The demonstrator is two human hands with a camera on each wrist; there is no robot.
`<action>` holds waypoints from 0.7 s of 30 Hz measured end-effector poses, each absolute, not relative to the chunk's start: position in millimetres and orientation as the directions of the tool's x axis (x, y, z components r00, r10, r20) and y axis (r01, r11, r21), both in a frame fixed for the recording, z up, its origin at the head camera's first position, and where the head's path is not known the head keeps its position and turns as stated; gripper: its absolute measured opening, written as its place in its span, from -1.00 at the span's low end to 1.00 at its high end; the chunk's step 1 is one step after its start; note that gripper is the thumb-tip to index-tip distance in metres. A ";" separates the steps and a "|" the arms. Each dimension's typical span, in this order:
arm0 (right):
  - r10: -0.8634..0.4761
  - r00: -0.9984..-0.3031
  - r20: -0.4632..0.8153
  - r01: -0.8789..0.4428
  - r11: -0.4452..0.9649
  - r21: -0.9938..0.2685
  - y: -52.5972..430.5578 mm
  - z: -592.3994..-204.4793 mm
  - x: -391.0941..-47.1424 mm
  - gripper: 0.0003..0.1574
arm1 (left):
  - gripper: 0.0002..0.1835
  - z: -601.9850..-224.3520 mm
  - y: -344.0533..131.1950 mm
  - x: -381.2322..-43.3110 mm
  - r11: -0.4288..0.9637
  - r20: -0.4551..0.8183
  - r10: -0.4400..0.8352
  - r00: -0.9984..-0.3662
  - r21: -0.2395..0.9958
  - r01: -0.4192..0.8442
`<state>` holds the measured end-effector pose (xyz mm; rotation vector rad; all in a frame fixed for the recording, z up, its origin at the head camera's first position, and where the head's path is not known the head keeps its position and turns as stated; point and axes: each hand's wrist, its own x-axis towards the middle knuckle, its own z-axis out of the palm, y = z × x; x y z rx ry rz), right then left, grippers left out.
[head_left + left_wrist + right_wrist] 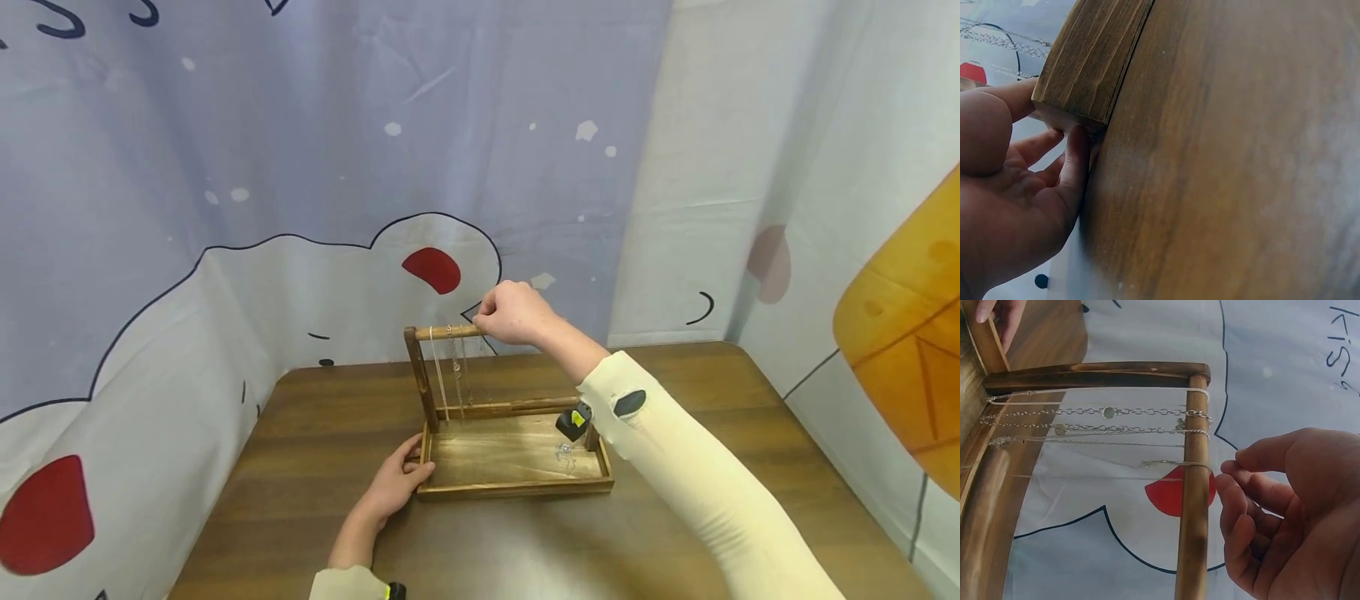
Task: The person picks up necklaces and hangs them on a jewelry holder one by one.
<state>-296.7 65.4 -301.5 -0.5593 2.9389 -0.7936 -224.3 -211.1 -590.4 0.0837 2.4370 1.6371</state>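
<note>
A wooden jewelry stand point(516, 488) has a shallow tray base and a raised top bar point(1194, 512). My left hand point(397, 482) grips the tray's left side; in the left wrist view, the left hand's fingers point(1072, 156) bend round the wooden corner point(1088, 69). Several necklaces point(1109, 413) hang over the bar toward its left end. My right hand point(517, 312) is at the bar beside a thin chain necklace point(1163, 463). The right hand's thumb and fingertips point(1230, 467) come together close to that chain; whether they pinch it cannot be made out.
A small silvery chain piece point(566, 454) lies in the tray's right part. The stand rests on a brown wooden table point(315, 467). A printed curtain point(525, 167) hangs behind the table and along its sides.
</note>
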 end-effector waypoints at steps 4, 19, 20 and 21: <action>-0.351 -0.935 0.057 -0.333 0.811 -0.481 68.0 -303.7 -297.2 -0.72 | -0.09 -613.0 -219.5 -236.0 0.376 -0.133 0.176 -0.975 0.925 -0.058; -0.349 -0.937 0.033 -0.336 0.867 -0.368 67.9 -306.1 -300.1 -0.66 | -0.08 -619.9 -220.1 -241.4 0.370 -0.119 0.168 -0.979 0.928 -0.049; -0.350 -0.936 0.029 -0.335 0.867 -0.368 67.1 -306.7 -300.4 -0.66 | -0.08 -617.7 -219.8 -239.9 0.366 -0.109 0.173 -0.979 0.930 -0.039; -0.350 -0.936 0.025 -0.334 0.867 -0.370 66.3 -307.2 -300.5 -0.67 | -0.09 -617.1 -220.0 -238.9 0.367 -0.090 0.183 -0.979 0.930 -0.017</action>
